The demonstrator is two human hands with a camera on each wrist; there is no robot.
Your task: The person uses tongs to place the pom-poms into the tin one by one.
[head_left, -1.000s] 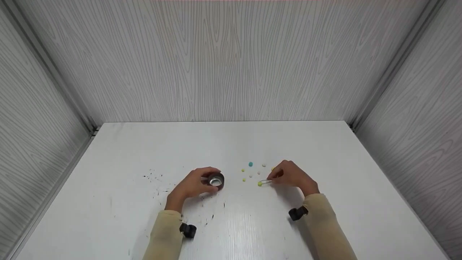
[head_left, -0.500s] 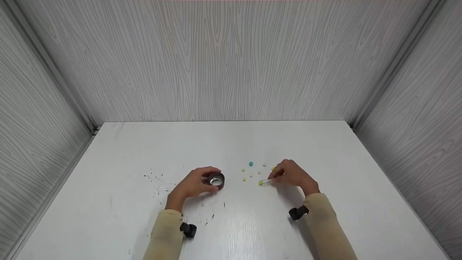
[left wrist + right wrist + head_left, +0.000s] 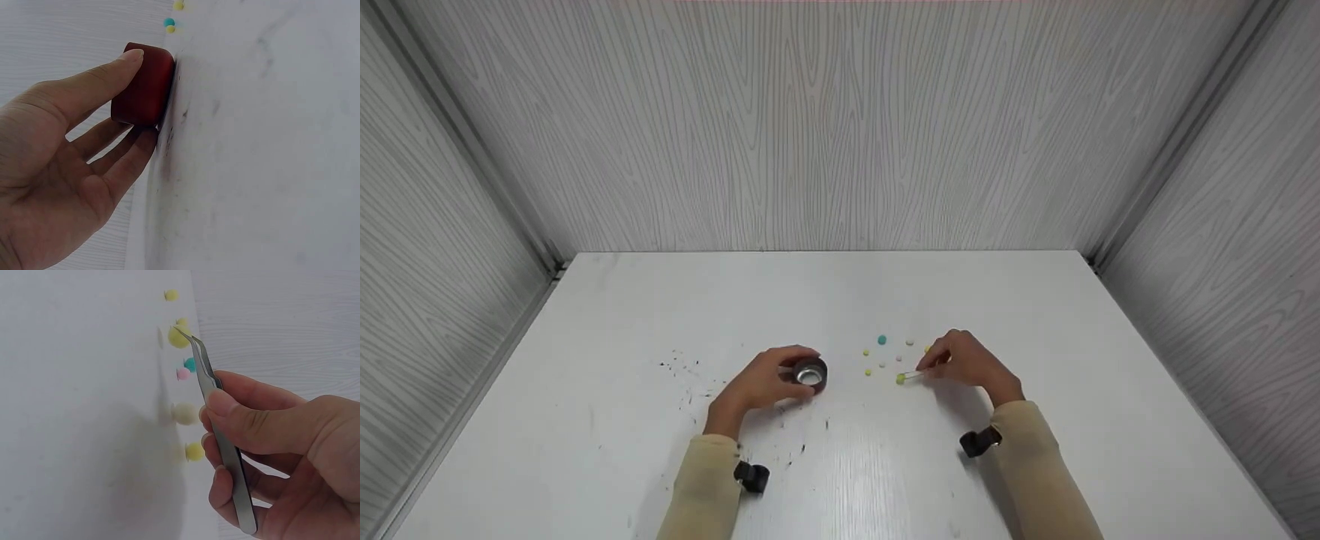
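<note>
Very little has shifted over the last second: the right hand [image 3: 969, 365] holds the steel tweezers [image 3: 222, 433] much as before, thumb and fingers pinching the shaft, but the tips and the yellow-green pom-pom [image 3: 900, 379] at them have crept a touch toward the person's left and slightly up the table [image 3: 1035, 315], from where they sat a second ago. In the right wrist view the tweezer tips close on or right against that same pom-pom [image 3: 179, 337]; whether it is truly clear of the surface I cannot tell. The left hand [image 3: 761, 382] has not moved at all, its thumb and curled fingers gripping the small dark red cup [image 3: 143, 84] with its silvery inside [image 3: 809, 373], which stands on the table to the left of the loose balls. Those others, a teal one [image 3: 882, 340], a pink one [image 3: 183, 374], a cream one [image 3: 184, 413] and small yellow ones [image 3: 868, 372], lie scattered where they were, just beyond and beside the tweezers. To my eye the slow drift suggests the ball has just been caught and is starting to travel toward the cup, though the gap between them remains mostly uncrossed.
</note>
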